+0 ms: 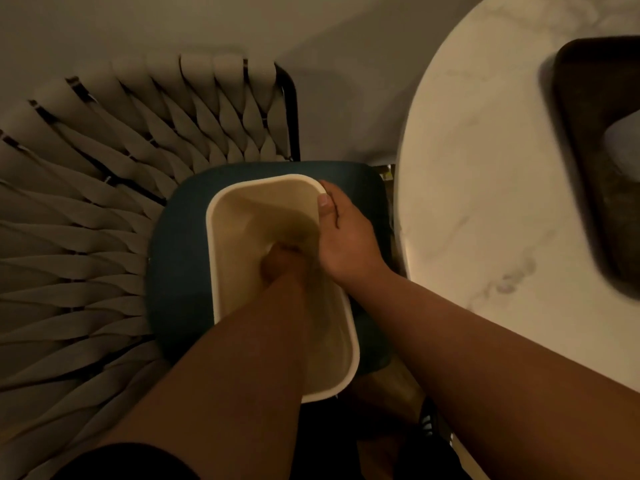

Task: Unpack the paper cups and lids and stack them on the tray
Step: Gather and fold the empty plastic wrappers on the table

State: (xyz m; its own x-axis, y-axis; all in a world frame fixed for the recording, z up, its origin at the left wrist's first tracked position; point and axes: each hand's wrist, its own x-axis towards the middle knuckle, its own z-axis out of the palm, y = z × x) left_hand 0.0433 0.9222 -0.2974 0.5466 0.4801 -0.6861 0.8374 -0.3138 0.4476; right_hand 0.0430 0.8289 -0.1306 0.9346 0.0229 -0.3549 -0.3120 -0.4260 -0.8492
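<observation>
I am steadying the bin point(221, 216) with my right hand point(341, 237) gripping its rim, while my left hand point(277, 263) is reaching inside; its grasp, and any cups, I cannot tell. The tray point(588, 168) is sitting well right of the bin.

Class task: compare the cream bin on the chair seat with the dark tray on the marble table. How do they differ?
The cream bin is pale and deep, and stands on the blue chair seat; the dark tray is dark brown, shallow, on the marble table. The hands are at the bin, none at the tray. Both are rounded rectangles.
</observation>
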